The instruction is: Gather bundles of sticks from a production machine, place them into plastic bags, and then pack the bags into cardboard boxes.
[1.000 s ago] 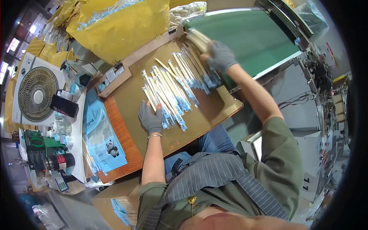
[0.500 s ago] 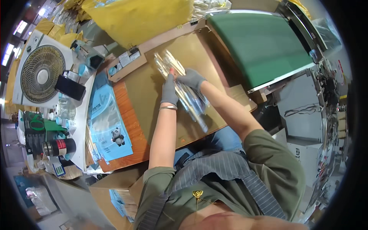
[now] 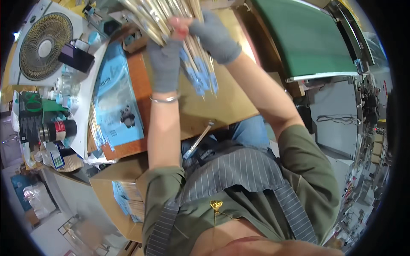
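Up over the far part of the table, I hold a loose bundle of wrapped chopsticks (image 3: 194, 57) in clear sleeves with blue ends. My left hand (image 3: 165, 57), in a grey glove with bare fingertips, is closed round the bundle's left side. From the right, my right hand (image 3: 215, 38), gloved alike, grips the same bundle near its middle. The upper ends fan out and run past the top of the picture. A single wrapped pair of chopsticks (image 3: 200, 140) sticks out over the table's front edge, above my lap.
Blue printed plastic bags (image 3: 115, 115) lie on the table's left side. Beyond them stand a fan (image 3: 45, 47), a dark phone (image 3: 77, 57) and a flask (image 3: 57, 130). A green conveyor belt (image 3: 307, 38) is at right. An open carton (image 3: 111, 175) with wrapped chopsticks stands lower left.
Both hands have lifted the bundle up and away from me, and it spreads wider at the top. A single pair now shows at the table's front edge, where none was visible.
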Motion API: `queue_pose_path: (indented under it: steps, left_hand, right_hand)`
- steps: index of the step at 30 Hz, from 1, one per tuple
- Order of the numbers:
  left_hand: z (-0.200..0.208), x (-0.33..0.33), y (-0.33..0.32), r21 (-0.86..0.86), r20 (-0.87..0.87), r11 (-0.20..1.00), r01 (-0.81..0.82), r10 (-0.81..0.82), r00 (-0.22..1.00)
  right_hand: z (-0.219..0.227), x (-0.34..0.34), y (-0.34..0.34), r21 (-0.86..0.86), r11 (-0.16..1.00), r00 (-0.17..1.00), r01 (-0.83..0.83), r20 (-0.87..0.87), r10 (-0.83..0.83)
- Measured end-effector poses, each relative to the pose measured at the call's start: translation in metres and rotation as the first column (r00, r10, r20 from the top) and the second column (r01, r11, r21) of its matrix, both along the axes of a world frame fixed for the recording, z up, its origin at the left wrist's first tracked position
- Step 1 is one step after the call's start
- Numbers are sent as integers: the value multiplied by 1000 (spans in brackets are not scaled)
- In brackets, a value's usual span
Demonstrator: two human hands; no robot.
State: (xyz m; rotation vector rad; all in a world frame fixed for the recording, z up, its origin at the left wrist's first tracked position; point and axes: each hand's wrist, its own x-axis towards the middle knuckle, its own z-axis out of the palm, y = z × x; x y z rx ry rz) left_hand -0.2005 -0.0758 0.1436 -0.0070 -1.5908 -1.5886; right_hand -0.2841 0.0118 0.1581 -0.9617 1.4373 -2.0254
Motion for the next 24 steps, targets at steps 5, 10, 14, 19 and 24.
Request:
queue_pose_path:
  steps: [5, 10, 14, 19, 24]
  left_hand:
    - [25, 54, 10, -45, 197, 994, 103, -92, 976]
    - [-37, 166, 60, 383, 689, 919, 96, -353, 633]
    - [-119, 211, 92, 586, 662, 810, 7, -485, 572]
    - [-135, 225, 107, 482, 722, 865, 140, -483, 496]
    - [-100, 218, 95, 268, 698, 932, 246, -363, 617]
  right_hand:
    - [-12, 32, 33, -135, 979, 541, 155, -817, -199]
    - [-79, 141, 103, 282, 840, 716, -464, 677, 168]
    - [-153, 200, 120, 266, 911, 438, -315, 892, -109]
    - [-177, 214, 146, 196, 935, 306, -296, 947, -102]
    - [-135, 203, 142, 103, 975, 885, -197, 447, 132]
